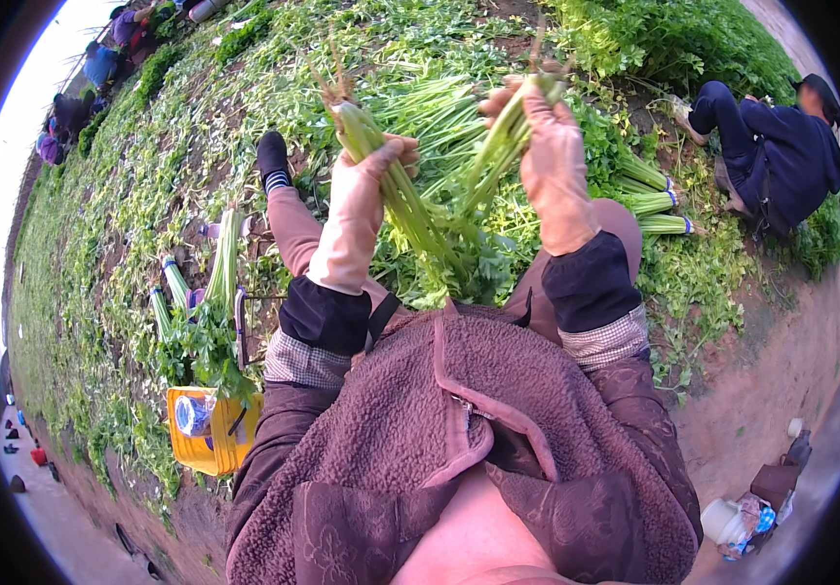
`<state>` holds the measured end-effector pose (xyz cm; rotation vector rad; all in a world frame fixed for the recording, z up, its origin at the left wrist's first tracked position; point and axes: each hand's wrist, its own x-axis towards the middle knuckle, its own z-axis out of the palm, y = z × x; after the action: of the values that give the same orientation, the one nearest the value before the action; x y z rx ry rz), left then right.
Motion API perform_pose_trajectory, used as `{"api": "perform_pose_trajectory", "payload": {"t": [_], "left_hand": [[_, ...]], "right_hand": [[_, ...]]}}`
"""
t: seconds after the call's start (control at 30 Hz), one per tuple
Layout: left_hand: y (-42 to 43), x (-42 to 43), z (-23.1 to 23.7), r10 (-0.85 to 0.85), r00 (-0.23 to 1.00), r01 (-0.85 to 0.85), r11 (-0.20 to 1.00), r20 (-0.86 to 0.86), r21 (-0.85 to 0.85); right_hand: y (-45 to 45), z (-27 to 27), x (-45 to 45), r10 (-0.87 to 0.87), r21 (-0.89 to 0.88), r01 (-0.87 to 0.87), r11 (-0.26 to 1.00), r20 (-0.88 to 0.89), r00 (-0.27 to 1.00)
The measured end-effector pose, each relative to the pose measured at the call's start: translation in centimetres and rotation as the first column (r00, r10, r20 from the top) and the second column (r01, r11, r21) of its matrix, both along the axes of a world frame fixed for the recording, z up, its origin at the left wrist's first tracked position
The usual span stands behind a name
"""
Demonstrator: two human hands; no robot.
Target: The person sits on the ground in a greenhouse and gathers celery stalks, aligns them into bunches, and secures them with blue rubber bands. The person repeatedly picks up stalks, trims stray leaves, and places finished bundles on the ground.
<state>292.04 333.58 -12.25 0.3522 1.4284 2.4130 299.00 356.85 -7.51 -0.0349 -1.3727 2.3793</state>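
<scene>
My left hand [361, 197] grips a celery plant [416, 212] by its lower stalks, root end up and leaves hanging towards my lap. Between the thumb and fingers of my right hand [555, 161] is a second celery plant [497, 150], also root end up. Both hands are raised over my spread knees and look gloved. Beyond them, a pile of loose celery stalks [442, 110] lies on the leaf-strewn ground. Several celery bundles [643, 201] bound with blue bands rest past my right knee.
At my left, more celery [224, 256] leans by a small metal frame [242, 329]. Near it is a yellow plastic container [233, 450] with a roll [192, 415] inside. A co-worker [778, 157] sits at the right; other people [98, 66] crouch far left. Standing celery [676, 36] grows beyond.
</scene>
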Motion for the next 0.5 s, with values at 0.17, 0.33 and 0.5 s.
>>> {"api": "perform_pose_trajectory", "payload": {"t": [0.17,0.33,0.5], "left_hand": [[-6.5,-3.8,-0.5,0.248,0.968,-0.248,0.969,0.030,-0.007],[-4.0,-2.1,0.7,-0.060,0.996,0.063,0.997,-0.067,0.038],[-0.9,1.2,2.4,-0.321,0.947,0.321,0.947,-0.022,0.023]], "right_hand": [[4.8,1.9,1.0,-0.674,0.007,0.675,0.738,0.043,0.737],[-3.2,0.3,1.2,-0.046,0.204,0.033,0.978,0.062,0.997],[-6.9,1.4,0.7,0.272,-0.001,-0.278,0.961,0.208,0.940]]}}
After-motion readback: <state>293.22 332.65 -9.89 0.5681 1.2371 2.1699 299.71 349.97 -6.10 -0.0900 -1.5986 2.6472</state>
